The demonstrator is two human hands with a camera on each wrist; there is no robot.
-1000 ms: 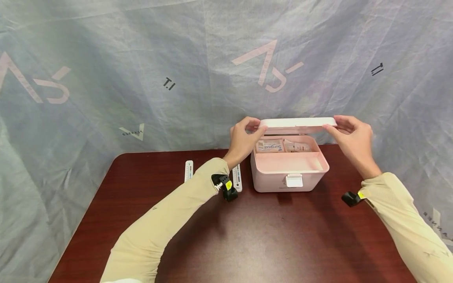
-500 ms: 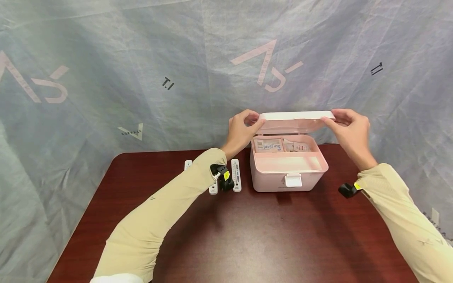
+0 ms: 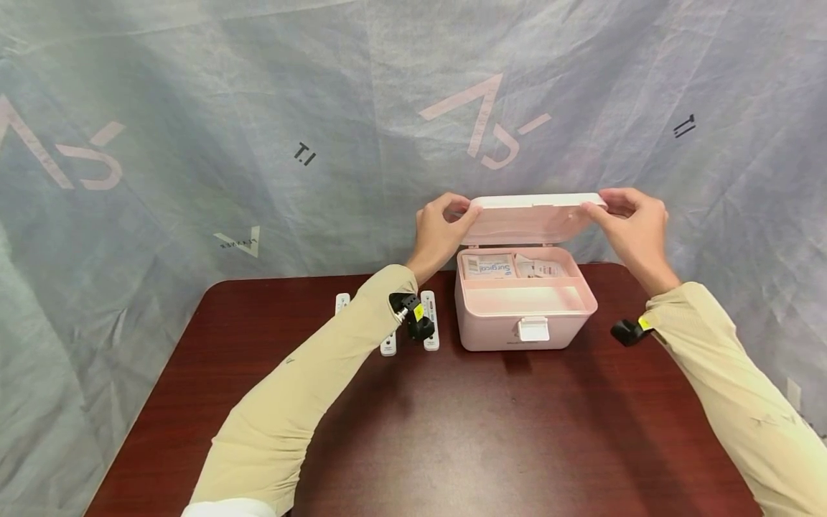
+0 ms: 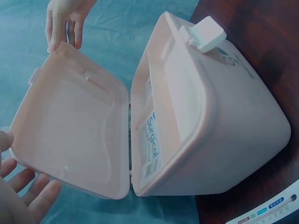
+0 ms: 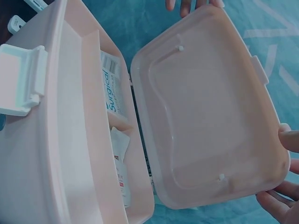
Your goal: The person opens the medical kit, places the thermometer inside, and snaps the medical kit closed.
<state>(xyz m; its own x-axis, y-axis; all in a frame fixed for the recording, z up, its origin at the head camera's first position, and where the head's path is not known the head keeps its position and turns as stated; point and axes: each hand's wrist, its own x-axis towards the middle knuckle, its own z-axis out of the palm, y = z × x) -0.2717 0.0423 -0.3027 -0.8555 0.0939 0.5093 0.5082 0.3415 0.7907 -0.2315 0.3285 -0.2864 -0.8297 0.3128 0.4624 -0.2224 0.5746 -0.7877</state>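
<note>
Higher than half a second ago, the lid (image 3: 523,224) now stands raised, showing more of its inside; the left hand (image 3: 434,233) and right hand (image 3: 638,233) have risen with it. Each grip is clamped, thumb against fingers, on the lid's free edge: left at the left corner, right at the right corner. The box (image 3: 487,332) itself keeps its place on the counter (image 3: 491,431), right of centre towards the far edge. Its long axis runs left to right, the latch (image 3: 534,329) facing near; the lid's long axis runs the same way, hinged at the far rim, its inside turned near. A Surgical packet (image 3: 487,266) lies in the far-left compartment, another packet (image 3: 539,268) in the far-right one. White strips (image 3: 430,323) lie left of the box.
</note>
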